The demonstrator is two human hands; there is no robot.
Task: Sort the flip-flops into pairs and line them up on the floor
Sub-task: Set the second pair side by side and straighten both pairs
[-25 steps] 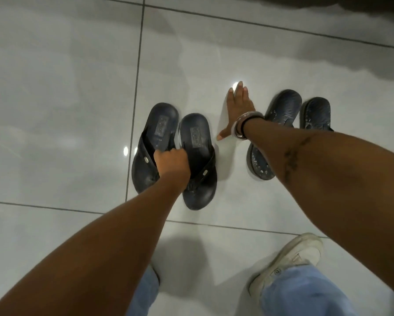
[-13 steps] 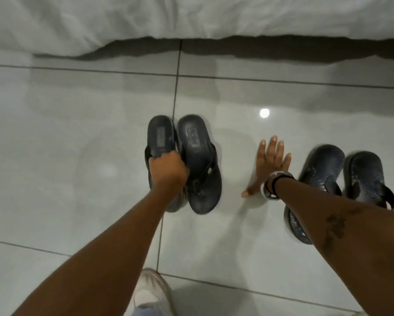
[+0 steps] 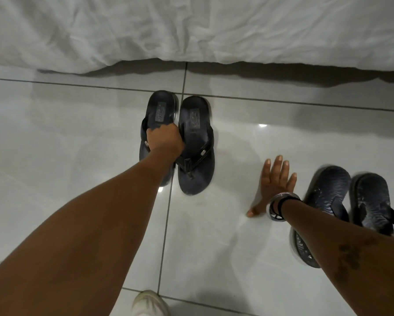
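Glossy white tile floor (image 3: 77, 156) by white bedsheet (image 3: 191, 26). Two dark navy flip-flop pairs: smooth pair (image 3: 195, 142) clamped in left hand (image 3: 165, 142), textured pair (image 3: 351, 208) parked right. Right hand (image 3: 273, 185) flat, fingers spread. Looks nearly done; lining up remains.

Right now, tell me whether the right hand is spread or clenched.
Spread. The right hand lies palm-down on the floor tile, fingers extended and apart, holding nothing.

The left hand (image 3: 165, 142) is sliding the smooth flip-flops (image 3: 195, 142) closer to the white bedding's (image 3: 191, 28) edge, now standing parallel.
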